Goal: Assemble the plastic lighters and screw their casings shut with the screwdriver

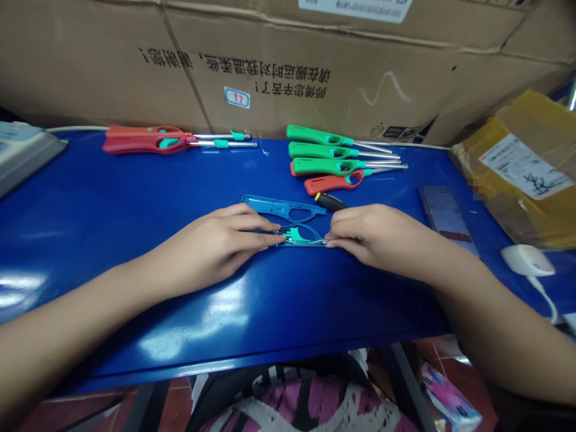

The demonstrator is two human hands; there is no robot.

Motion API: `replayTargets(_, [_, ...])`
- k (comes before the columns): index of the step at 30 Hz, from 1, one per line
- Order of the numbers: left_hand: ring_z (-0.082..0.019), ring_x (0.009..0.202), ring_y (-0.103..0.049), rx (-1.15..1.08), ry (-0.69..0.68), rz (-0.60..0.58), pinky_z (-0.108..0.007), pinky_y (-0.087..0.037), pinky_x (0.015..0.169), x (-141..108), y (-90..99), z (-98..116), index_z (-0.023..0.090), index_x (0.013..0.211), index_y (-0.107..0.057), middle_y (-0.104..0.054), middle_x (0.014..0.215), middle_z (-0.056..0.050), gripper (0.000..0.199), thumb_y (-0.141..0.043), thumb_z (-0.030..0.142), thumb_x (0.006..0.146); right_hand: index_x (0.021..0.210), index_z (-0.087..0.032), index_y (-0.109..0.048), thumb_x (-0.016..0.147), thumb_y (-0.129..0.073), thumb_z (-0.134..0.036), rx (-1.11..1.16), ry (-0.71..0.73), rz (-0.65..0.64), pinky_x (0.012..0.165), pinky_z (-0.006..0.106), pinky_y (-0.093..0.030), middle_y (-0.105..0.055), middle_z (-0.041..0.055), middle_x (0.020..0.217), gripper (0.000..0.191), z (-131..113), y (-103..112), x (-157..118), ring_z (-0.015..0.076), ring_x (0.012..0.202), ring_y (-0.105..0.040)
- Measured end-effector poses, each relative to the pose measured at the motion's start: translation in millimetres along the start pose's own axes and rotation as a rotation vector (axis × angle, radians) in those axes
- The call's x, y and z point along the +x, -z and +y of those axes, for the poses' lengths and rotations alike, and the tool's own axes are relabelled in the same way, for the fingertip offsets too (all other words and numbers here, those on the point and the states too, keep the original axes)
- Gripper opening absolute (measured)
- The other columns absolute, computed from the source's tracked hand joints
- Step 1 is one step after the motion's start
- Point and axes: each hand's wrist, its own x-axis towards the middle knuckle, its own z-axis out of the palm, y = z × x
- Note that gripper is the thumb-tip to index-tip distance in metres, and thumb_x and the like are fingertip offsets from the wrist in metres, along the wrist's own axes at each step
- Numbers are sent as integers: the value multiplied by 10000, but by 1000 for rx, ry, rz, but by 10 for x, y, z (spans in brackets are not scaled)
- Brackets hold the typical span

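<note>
An opened blue stick-lighter casing half (310,244) lies on the table between my hands, a teal trigger (297,236) set inside it. My left hand (220,240) presses its fingertips on the handle part of this half and hides much of it. At the other end, my right hand (366,234) pinches with thumb and forefinger where a thin pale wire (310,242) runs along the casing; the fingers cover its tip. Just beyond rests the other blue casing half (281,207). A black and yellow screwdriver handle (330,202) lies near my right knuckles.
Red stick lighters (148,141) lie at the back left, several green ones (321,150) with an orange-red one (335,182) at the back right. A large cardboard box (252,36) stands behind. A phone (445,216), taped carton (517,168) and white device (526,260) are rightward.
</note>
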Motion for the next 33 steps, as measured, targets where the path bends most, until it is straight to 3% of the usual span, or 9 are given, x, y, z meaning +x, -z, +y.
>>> replayTargets(13, [-230,1207,-613,31,-9,-24,-402,-531,1018,-8,6,10,220,1301,-680,-700,1323,-52,335,-500,169,1023,913,-184,-721,943,-623,-215,162,-14,27,704,287,-441,-705,44,905,107,13,2,5,160,796,-629])
replayTargets(18, [-243,1214,-611,46,-11,-34,-419,-537,1020,-8,12,26,216,1311,-674,-694,1332,-62,346,-486,166,1025,816,-178,-689,924,-631,-197,230,-18,55,674,266,-420,-683,25,822,124,43,-27,60,138,735,-596])
replayTargets(24, [-248,1170,-629,83,-20,-47,-425,-554,990,-9,23,47,234,1328,-662,-700,1306,-81,374,-481,155,1010,782,-181,-677,889,-674,-238,315,-121,41,616,250,-377,-661,-5,756,121,63,-42,84,116,659,-531])
replayTargets(27, [-260,1154,-630,129,-18,-65,-440,-565,962,-10,37,64,248,1341,-654,-695,1288,-96,399,-477,145,998,871,-184,-698,890,-689,-267,260,-88,78,645,259,-383,-659,15,850,86,38,-56,69,127,707,-525])
replayTargets(33, [-285,1115,-624,181,-25,-90,-460,-570,922,-14,27,73,229,1356,-639,-681,1257,-114,406,-475,143,995,1063,-196,-652,910,-708,-359,125,-29,155,692,274,-415,-658,52,1048,231,-90,-140,91,161,842,-574])
